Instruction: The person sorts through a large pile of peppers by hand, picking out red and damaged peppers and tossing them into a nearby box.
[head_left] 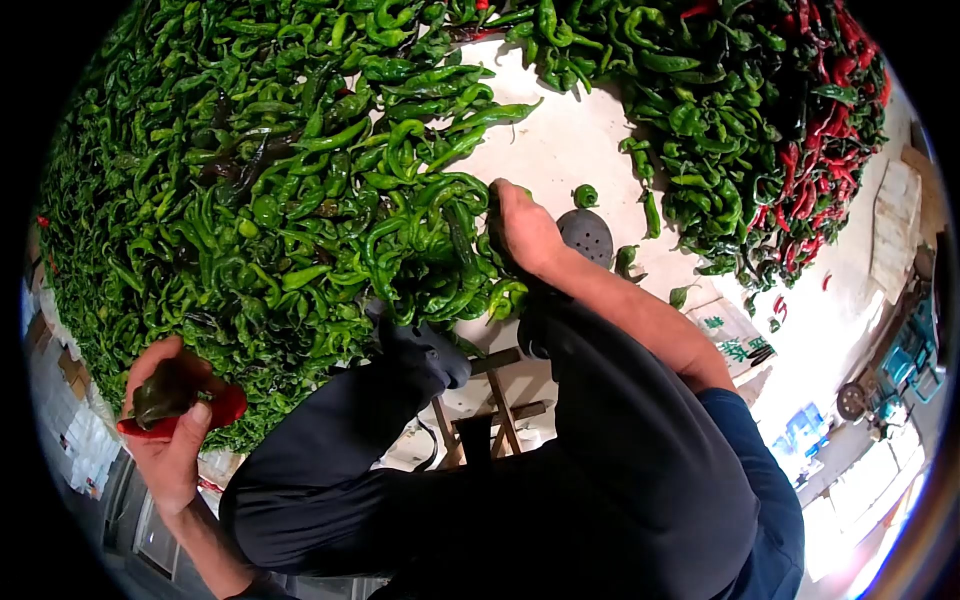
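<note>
A large heap of green peppers point(250, 180) spreads over the left and middle, in front of my legs. At the lower left edge of the heap, my left hand point(170, 440) is closed around a red pepper point(228, 404) and a dark green-brown pepper point(163, 395), the thumb lying across them. My right hand point(528, 232) reaches to the right edge of the heap, beside the green peppers. Its fingers are bent and partly hidden, and what they hold, if anything, cannot be made out.
Another pile of green peppers point(700, 130), with red peppers point(822, 150) along its right side, lies at the upper right. A dark perforated shoe point(586, 238) and loose green peppers are on the pale floor point(570, 140). A wooden stool frame point(505, 405) shows between my legs.
</note>
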